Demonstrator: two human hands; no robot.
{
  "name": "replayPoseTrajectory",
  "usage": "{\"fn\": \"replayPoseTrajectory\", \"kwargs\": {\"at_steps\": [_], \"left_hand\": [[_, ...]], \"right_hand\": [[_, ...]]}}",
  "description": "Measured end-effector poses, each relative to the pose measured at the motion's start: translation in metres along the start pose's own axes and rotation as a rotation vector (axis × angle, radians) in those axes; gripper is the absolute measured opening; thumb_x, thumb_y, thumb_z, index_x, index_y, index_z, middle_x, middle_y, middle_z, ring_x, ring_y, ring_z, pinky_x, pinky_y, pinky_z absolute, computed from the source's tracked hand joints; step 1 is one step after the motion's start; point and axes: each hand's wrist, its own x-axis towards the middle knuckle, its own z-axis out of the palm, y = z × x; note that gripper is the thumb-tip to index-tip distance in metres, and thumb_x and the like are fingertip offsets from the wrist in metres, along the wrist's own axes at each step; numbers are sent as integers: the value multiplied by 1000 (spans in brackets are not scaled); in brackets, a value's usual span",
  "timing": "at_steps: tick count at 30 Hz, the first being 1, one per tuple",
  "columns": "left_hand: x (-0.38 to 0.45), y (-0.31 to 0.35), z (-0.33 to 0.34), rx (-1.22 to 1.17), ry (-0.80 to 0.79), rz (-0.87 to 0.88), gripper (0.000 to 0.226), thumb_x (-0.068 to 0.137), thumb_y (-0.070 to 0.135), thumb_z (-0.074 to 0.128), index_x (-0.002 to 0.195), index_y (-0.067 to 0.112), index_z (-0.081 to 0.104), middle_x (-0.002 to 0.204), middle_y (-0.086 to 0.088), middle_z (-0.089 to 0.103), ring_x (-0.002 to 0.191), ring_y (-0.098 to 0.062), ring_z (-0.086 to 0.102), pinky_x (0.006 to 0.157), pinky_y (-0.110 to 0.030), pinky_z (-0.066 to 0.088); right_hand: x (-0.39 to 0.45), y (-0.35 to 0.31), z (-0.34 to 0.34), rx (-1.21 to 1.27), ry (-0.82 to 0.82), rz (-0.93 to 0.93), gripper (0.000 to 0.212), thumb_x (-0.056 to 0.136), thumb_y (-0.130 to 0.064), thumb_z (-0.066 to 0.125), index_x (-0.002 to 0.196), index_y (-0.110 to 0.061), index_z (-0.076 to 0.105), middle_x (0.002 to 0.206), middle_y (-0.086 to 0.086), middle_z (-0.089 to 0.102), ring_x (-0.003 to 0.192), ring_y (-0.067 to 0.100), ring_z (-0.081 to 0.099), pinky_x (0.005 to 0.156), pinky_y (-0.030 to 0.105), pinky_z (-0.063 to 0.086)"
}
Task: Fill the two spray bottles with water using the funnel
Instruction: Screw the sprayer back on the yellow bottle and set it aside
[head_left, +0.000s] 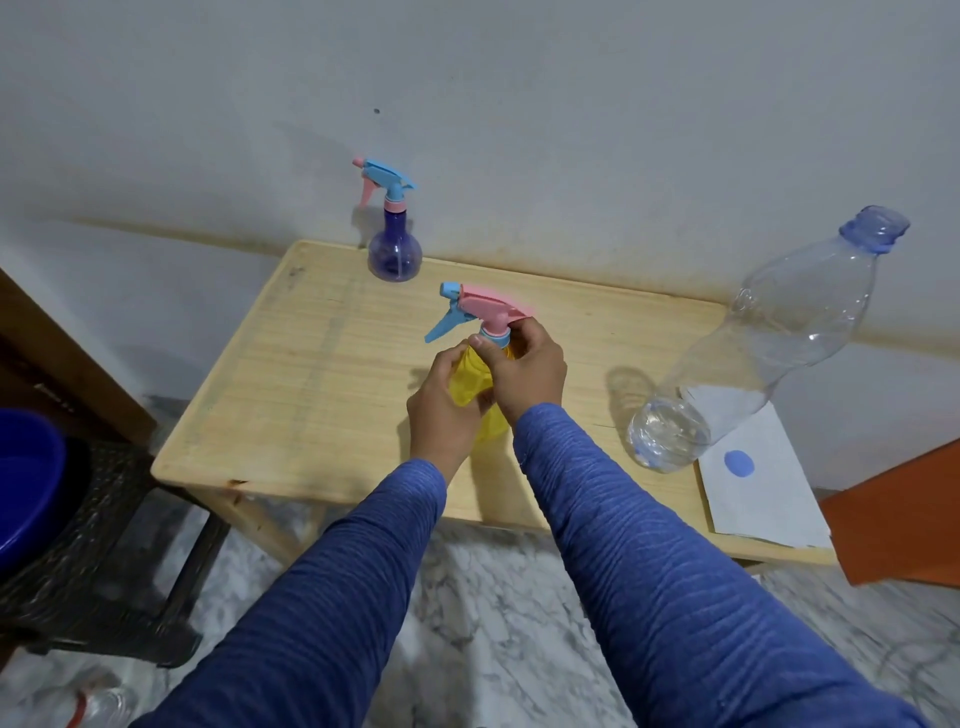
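1. The left hand (441, 410) wraps the body of the yellow spray bottle (470, 387), upright at the middle of the counter (322, 374).
2. The right hand (524, 371) pinches the collar under its pink spray head (491, 304).
3. The purple spray bottle (394, 249) stands capped at the far edge.
4. The uncapped water bottle (753, 353) stands near the right edge, its blue cap (738, 463) just beside it on paper (763, 488).

Held spray bottle (470, 384) mid-table (311, 374), second spray bottle (394, 249) behind, water bottle (753, 353) right
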Motion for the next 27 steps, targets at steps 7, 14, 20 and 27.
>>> {"fn": "replayPoseTrajectory", "kwargs": {"at_steps": [7, 14, 20, 27], "left_hand": [[0, -3, 0, -4, 6, 8, 50, 79, 20, 75, 123, 31, 55, 106, 16, 57, 105, -6, 53, 88, -21, 42], [-1, -3, 0, -38, 5, 28, 57, 76, 21, 78, 127, 31, 54, 107, 22, 55, 103, 2, 50, 90, -16, 39], [-2, -4, 1, -33, 21, 35, 54, 77, 21, 78, 125, 31, 55, 105, 22, 54, 103, 3, 49, 89, -15, 39], [-1, -7, 2, -35, 29, 53, 57, 75, 23, 79, 126, 30, 55, 105, 22, 56, 103, 3, 50, 90, -16, 40]], "right_hand": [[-4, 4, -1, 119, -54, 25, 41, 72, -24, 77, 108, -15, 62, 104, 2, 68, 99, 20, 63, 91, 43, 52], [-1, 11, -6, 102, -109, -27, 28, 78, -22, 67, 105, -17, 63, 98, 2, 67, 96, 22, 63, 92, 49, 50], [2, 10, -6, 185, -147, -22, 38, 75, -10, 75, 108, -18, 57, 97, -5, 64, 93, 13, 59, 92, 40, 51], [5, 11, -8, 207, -147, -22, 26, 78, -11, 72, 102, -12, 62, 93, -2, 65, 92, 16, 59, 92, 43, 51]]}}
